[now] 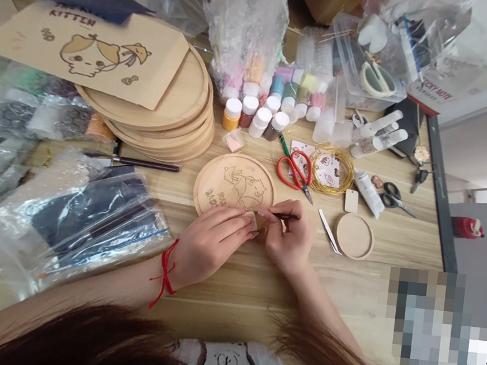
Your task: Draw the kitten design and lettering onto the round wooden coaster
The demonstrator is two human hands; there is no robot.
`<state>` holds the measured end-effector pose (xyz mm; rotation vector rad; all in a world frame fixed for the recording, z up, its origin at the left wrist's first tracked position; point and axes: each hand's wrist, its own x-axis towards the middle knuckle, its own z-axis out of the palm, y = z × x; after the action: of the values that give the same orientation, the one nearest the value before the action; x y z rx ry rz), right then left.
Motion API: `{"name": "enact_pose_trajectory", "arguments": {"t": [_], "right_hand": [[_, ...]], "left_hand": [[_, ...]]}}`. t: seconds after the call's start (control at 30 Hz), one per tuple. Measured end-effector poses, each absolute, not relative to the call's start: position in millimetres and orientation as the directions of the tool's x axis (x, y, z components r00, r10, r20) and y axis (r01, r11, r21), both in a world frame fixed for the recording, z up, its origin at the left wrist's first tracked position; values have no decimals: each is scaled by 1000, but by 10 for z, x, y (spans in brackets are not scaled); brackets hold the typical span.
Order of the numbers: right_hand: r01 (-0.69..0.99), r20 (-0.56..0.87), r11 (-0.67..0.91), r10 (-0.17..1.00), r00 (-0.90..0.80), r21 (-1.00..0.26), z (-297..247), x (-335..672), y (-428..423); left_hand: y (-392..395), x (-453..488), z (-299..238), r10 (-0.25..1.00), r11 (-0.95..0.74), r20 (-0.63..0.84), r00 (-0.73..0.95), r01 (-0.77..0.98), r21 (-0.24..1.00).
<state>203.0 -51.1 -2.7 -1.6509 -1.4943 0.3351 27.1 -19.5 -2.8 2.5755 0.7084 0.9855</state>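
My left hand [219,239], with a red string bracelet at the wrist, pinches a small pale wooden piece [248,220] between fingertips and thumb. Close beside it, my right hand [292,239] is closed around a slim dark pen-like tool [287,216]; its tip is hidden by the fingers. Just beyond both hands lies a round wooden plate [209,173] with a cat outline and lettering in thin gold-brown lines. The left fingers overlap its near edge. To the right are red-handled pliers [294,170], white tweezers [329,232] and a small round wooden tray [354,236].
Stacked wooden plates [146,117] under a printed kraft bag [117,59] stand at the back left. Plastic bags [104,220] lie on the left. Several small paint jars [256,120] are behind the plate. A gold wire coil [334,169], a white tube [368,193] and black scissors [396,200] lie right.
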Motion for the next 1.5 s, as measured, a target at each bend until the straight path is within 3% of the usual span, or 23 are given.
{"name": "enact_pose_trajectory", "arguments": {"t": [0.4,0.67,0.9,1.07,1.23,1.5], "right_hand": [[781,407,-122,798,444,-612,-14,1685,-608],[705,389,-117,766,512,-699,-84,1649,-667],[391,219,-93,700,680,-916,1,1793,-696],[125,90,-16,609,788,-992,71,1902,-612],[-200,-119,48,661,741,-979,20,1869,-536],[-355,-229,31,711,665,-934,-21,1742,-435]], "left_hand": [[-201,263,-16,541,-835,547,639,329,441],[-198,257,-53,509,-857,569,646,322,402],[-233,266,-24,539,-838,560,629,333,433],[-151,239,104,702,-708,510,497,414,572],[30,91,186,903,-424,300,308,519,742],[39,-26,28,971,-228,154,183,504,833]]}}
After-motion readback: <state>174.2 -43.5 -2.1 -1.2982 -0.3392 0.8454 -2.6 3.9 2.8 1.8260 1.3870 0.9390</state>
